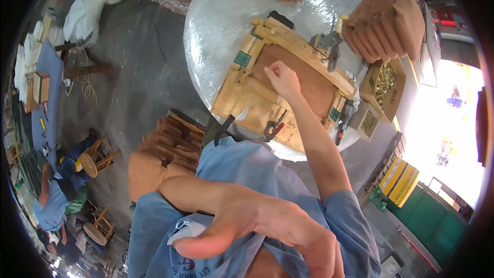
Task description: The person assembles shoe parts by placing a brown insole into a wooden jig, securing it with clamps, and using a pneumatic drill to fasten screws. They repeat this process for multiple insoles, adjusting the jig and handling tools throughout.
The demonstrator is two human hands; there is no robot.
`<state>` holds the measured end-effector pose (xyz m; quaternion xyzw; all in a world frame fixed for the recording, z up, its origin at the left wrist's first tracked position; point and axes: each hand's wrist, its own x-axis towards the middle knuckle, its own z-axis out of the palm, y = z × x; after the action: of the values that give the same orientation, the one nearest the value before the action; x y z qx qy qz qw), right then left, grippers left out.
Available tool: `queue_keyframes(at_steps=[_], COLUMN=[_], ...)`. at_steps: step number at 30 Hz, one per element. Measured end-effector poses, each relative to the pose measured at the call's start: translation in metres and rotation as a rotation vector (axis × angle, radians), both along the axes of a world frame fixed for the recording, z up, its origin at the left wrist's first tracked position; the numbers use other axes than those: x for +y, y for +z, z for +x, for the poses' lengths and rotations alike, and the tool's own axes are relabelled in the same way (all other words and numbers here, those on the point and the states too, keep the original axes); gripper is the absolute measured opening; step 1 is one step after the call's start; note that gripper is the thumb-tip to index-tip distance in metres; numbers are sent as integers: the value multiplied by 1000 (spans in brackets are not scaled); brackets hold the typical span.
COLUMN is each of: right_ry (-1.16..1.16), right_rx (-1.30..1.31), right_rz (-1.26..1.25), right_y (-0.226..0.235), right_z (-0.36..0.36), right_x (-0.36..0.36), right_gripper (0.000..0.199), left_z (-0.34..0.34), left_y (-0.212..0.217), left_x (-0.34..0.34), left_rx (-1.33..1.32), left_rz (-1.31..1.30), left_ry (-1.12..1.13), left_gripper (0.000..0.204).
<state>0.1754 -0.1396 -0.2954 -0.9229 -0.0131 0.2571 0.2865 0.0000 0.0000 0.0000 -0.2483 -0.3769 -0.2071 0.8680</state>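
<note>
While the right hand (282, 78) rests with curled fingers on the reddish-brown panel (303, 80), gripping nothing that can be seen, the left hand (257, 226) hangs close to the camera, open and empty (fingers loosely spread, blurred by nearness). The panel lies inside a pale wooden jig (267, 95) on the round, plastic-wrapped worktop (221, 25). A metal clamp (329, 46) sits on the jig's far rail, and stacks of brown shaped wood pieces (386, 25) lie just beyond it.

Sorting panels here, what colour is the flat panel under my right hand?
Reddish-brown, seen in the head view: panel, right hand.
</note>
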Motion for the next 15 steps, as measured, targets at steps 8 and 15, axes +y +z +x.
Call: queue_keyframes(at_steps=[8,15], right_ry=[139,152], right_rx=[155,209], right_rz=[-232,-422], right_y=[1,-6], right_z=[36,42], right_x=[82,90], right_gripper=[43,50], left_z=[20,80], left_y=[-5,-96], left_x=[60,125], left_rx=[131,212], left_rz=[-98,1007], left_ry=[24,-65], left_gripper=[95,20])
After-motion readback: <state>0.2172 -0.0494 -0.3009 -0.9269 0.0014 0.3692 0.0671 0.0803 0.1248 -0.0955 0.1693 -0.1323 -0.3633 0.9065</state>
